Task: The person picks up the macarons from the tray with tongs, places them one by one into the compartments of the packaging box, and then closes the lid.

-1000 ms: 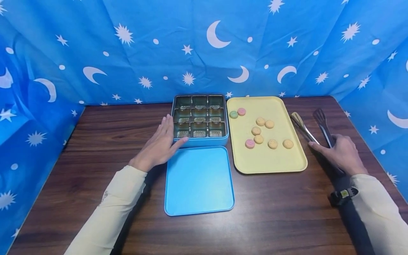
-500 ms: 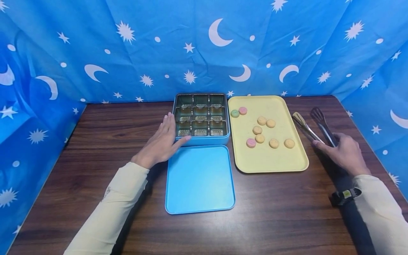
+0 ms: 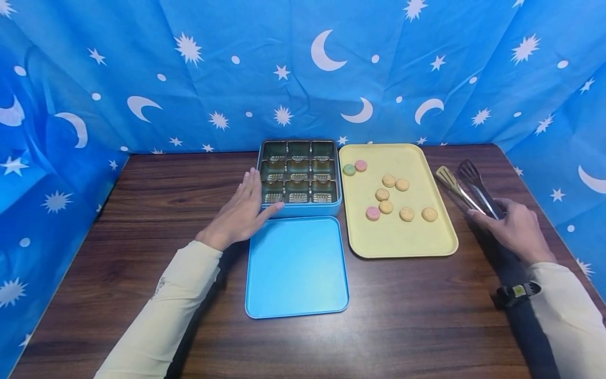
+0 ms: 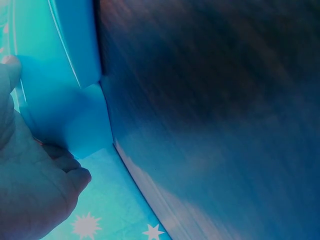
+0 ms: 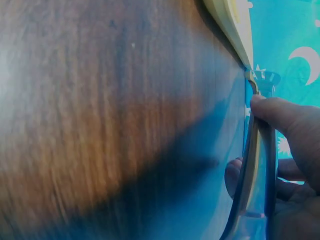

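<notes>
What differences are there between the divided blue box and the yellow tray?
The blue box has tall walls, while the yellow tray has a low rim.
The blue box is split into nine compartments; the yellow tray is one undivided surface.
The yellow tray carries nine cookies; none show in the blue box.
Both are open on top and sit on the wooden table.

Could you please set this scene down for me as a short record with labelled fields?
Left hand: left hand resting against the left side of the blue box, fingers straight
Right hand: right hand gripping the tongs, jaws apart
Box insert: nine-compartment insert
Lid: blue lid on the near side of the box
Tray: yellow tray, right of the box
Cookies: six yellow cookies, two pink cookies, one green cookie, all on the tray
</notes>
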Demonstrator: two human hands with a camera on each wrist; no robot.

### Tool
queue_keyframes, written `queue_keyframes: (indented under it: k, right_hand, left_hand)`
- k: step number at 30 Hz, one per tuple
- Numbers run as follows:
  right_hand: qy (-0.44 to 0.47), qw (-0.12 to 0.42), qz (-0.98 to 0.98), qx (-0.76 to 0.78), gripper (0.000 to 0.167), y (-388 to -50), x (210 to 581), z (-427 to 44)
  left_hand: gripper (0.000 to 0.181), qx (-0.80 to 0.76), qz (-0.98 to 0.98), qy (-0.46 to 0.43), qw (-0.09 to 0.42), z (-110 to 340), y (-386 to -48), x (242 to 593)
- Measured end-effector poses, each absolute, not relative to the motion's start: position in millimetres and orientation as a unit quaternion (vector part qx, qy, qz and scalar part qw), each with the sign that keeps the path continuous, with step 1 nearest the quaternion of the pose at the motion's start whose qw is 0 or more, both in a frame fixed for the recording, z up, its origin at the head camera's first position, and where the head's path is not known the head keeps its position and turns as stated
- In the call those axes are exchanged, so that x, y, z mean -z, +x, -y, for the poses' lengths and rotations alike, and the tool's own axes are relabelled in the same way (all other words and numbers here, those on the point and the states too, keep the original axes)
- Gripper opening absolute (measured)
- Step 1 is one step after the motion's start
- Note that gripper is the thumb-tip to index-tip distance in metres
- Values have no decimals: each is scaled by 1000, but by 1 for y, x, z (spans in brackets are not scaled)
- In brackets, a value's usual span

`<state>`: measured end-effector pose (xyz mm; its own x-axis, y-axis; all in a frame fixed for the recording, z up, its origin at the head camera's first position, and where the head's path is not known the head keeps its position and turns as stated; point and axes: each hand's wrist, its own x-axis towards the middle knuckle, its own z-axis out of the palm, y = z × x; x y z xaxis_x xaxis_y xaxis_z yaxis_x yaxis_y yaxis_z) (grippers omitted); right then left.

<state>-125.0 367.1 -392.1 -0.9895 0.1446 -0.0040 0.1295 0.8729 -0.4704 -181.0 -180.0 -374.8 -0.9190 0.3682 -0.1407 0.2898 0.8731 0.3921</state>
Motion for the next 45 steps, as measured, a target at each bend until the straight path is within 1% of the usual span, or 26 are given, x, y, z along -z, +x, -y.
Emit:
queue_keyframes:
  k: [4, 11, 15, 25, 35, 45]
  right_hand:
    - [-66, 22, 966, -250, 84, -120, 388, -370]
    - [-30, 63, 969, -236, 73, -107, 380, -377]
    - [-24, 70, 970, -232, 71, -98, 378, -378]
    - [4, 46, 969, -243, 66, -85, 369, -376]
    - [23, 15, 969, -246, 72, -81, 364, -376]
    - [78, 18, 965, -251, 64, -80, 366, -379]
  left_hand:
    - [98, -186, -962, 172, 106, 179, -181, 375]
    - [101, -192, -961, 171, 103, 181, -181, 375]
    - [101, -195, -960, 175, 102, 181, -182, 374]
    - [100, -185, -961, 176, 109, 180, -183, 375]
    - [100, -195, -962, 162, 103, 179, -180, 375]
    - [100, -197, -961, 162, 106, 179, -182, 377]
